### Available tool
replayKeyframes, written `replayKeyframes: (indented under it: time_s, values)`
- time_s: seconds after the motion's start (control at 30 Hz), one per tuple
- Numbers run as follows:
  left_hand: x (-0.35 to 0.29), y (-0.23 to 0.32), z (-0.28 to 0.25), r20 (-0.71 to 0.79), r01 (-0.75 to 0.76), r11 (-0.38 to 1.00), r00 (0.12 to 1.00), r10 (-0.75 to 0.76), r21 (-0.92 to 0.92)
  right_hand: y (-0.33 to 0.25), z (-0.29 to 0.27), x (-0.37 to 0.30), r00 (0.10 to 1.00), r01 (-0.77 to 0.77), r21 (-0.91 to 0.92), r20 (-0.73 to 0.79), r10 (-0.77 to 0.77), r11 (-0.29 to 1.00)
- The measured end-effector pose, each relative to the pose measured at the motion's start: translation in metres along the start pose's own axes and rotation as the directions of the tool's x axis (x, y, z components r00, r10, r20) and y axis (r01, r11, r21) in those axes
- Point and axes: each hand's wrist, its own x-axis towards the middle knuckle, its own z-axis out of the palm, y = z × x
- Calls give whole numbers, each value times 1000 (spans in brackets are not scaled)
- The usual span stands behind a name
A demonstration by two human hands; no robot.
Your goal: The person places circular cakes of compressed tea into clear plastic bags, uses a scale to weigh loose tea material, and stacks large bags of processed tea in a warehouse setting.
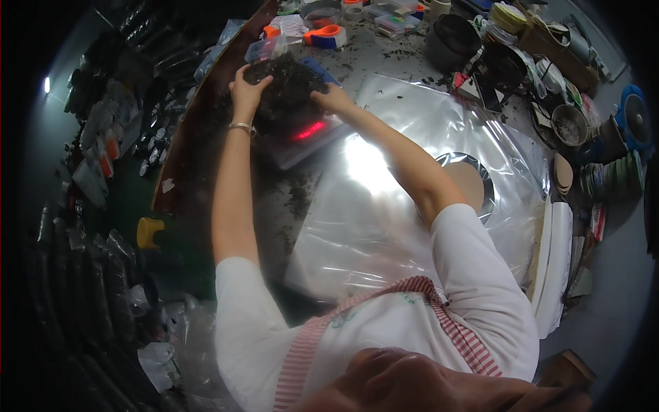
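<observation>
A dark, loose clump (285, 79) of what looks like dried leaves or seaweed sits between my hands at the far side of the table. My left hand (247, 88) grips its left side, thumb and fingers spread around it. On the right side, my right hand (333, 98) presses its fingers into the clump; the fingertips are partly hidden. Just below the clump is a digital scale (296, 152) with a glowing red display. Whether the clump rests fully on the scale's plate, I cannot tell.
Clear plastic sheets or bags (357, 240) cover the table before me, with a round tan disc (463, 180) on them. Orange-handled tape (326, 36) lies beyond the clump. Bowls and pans (453, 41) crowd the far right. A yellow cup-like object (149, 233) stands lower left.
</observation>
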Motion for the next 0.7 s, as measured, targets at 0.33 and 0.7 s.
replayKeyframes:
  time_s: [0.33,0.7]
  values:
    - [-140,99,43,381,269,568,920,85,-777,4,-140,-137,900,351,374,-389,-199,858]
    - [-331,176,101,608,-576,732,449,655,-364,115,-283,-351,924,-126,-326,-382,-9,937]
